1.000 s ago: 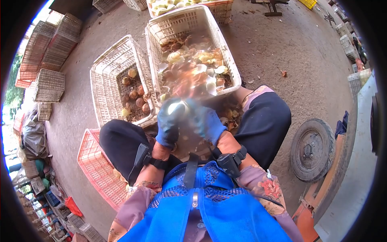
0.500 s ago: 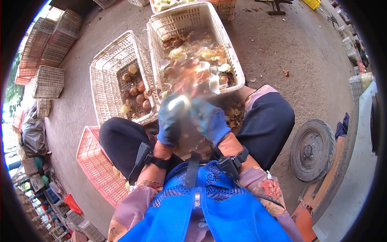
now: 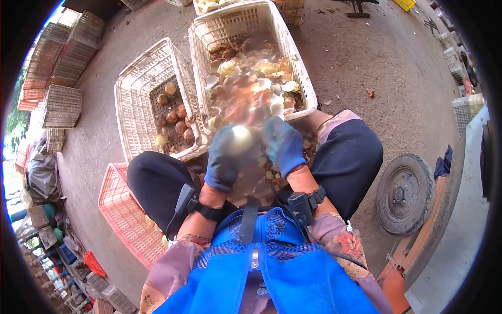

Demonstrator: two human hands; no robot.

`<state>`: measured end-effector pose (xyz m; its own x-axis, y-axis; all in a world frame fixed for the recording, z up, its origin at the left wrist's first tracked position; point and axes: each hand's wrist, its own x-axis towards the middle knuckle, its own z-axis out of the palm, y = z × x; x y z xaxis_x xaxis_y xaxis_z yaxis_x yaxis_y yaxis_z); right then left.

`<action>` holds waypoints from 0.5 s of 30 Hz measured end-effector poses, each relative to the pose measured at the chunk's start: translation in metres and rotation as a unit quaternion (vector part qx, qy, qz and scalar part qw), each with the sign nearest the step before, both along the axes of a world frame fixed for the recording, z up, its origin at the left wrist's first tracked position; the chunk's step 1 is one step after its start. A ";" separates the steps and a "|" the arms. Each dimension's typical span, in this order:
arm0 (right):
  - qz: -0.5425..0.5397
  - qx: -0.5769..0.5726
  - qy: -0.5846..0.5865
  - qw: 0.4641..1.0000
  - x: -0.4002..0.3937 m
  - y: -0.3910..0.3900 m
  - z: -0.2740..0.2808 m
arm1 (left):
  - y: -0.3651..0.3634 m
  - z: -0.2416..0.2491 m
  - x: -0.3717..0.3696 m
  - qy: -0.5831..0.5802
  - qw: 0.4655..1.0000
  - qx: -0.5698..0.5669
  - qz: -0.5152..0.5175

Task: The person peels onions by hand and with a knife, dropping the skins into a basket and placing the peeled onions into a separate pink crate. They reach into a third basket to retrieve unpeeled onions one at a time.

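My left hand [image 3: 223,158], in a blue and dark work glove, is closed around a pale peeled onion [image 3: 240,137]. A short gap to the right is my right hand [image 3: 284,146], gloved the same way, with its fingers curled in; what it grips, if anything, is lost in the blur. Just beyond both hands stands a white plastic crate [image 3: 308,86] heaped with onion skins and peeled-off layers [image 3: 246,97]. To its left, a second white crate [image 3: 137,118] holds several brown unpeeled onions [image 3: 181,127].
A pink crate [image 3: 125,209] sits beside my left knee. On the right lie a wheel [image 3: 405,193] and a grey metal panel [image 3: 449,246]. Stacked crates [image 3: 63,99] rise at the far left. Onion scraps [image 3: 272,175] litter the ground between my legs.
My right hand has moved away to the right from the onion, opening a gap between my hands. The left hand keeps hold of the onion, which now shows more fully.
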<state>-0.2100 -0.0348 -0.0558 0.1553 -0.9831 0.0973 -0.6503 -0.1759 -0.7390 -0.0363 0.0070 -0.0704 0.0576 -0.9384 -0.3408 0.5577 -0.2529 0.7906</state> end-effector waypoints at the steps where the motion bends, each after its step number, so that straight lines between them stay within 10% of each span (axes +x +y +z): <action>1: 0.001 0.000 -0.001 1.000 0.001 0.001 0.003 | -0.001 -0.001 0.001 -0.001 1.000 0.000 0.001; 4: -0.019 -0.011 -0.094 0.995 0.003 0.005 0.014 | 0.000 -0.002 0.001 0.051 0.999 0.009 0.008; 6: 0.110 -0.038 -0.174 0.978 0.005 0.007 0.016 | 0.002 0.002 0.000 -0.417 0.881 -0.224 -0.005; 9: 0.140 -0.030 -0.054 0.988 0.009 0.010 0.014 | -0.003 0.014 0.002 -0.115 0.993 0.006 -0.004; 15: 0.112 -0.050 -0.007 0.992 0.013 0.011 0.003 | 0.002 0.008 0.004 -0.244 0.969 -0.016 -0.033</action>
